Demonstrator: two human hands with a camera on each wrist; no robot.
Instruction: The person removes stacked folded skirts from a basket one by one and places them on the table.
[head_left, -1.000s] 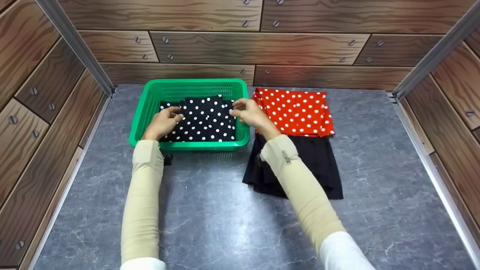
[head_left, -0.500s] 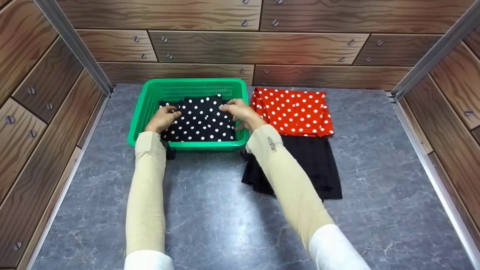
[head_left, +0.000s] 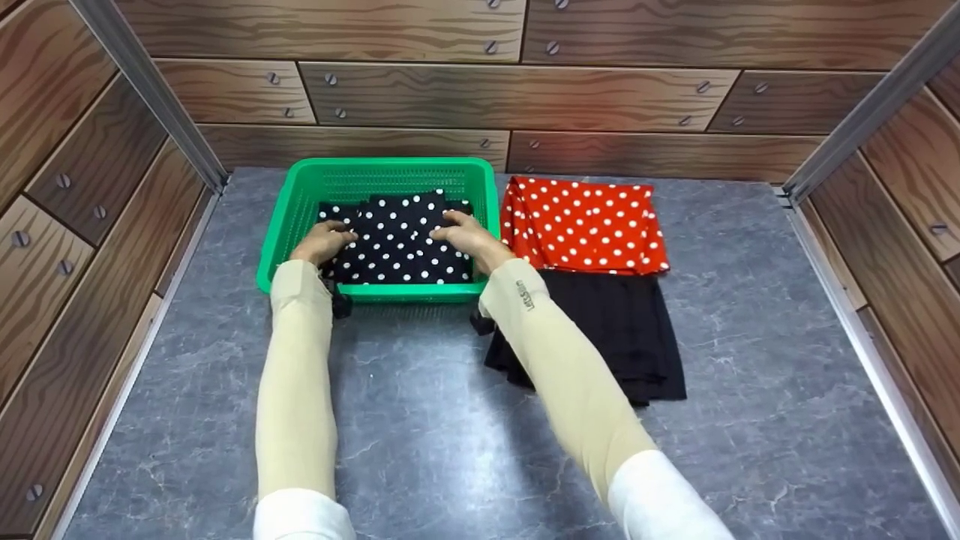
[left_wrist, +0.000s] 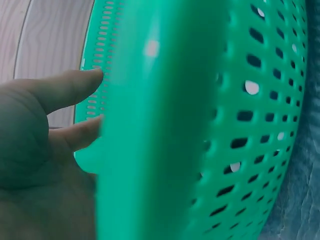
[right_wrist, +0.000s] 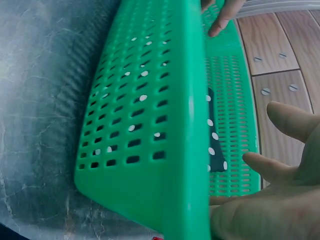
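A green plastic basket [head_left: 390,292] stands at the back, left of the middle, with a folded black cloth with white dots [head_left: 405,240] lying inside. My left hand [head_left: 324,241] reaches over the basket's front left rim, at the left side of this cloth. In the left wrist view its thumb and a finger are spread apart, with the other fingers hidden behind the green rim. At the cloth's right side is my right hand [head_left: 472,238], over the front right rim. Its thumb and fingers [right_wrist: 290,121] stand apart in the right wrist view, nothing between them.
Right of the basket lies a folded red cloth with white dots [head_left: 589,225]. A plain black folded cloth [head_left: 615,330] lies in front of it, partly under my right sleeve. Wood-patterned walls [head_left: 510,94] close off the back and both sides of the grey marbled surface [head_left: 420,450].
My right hand has moved left and lower into the basket, onto the dotted black cloth's right side. My left hand has shifted slightly down. The cloths and basket have stayed in place.
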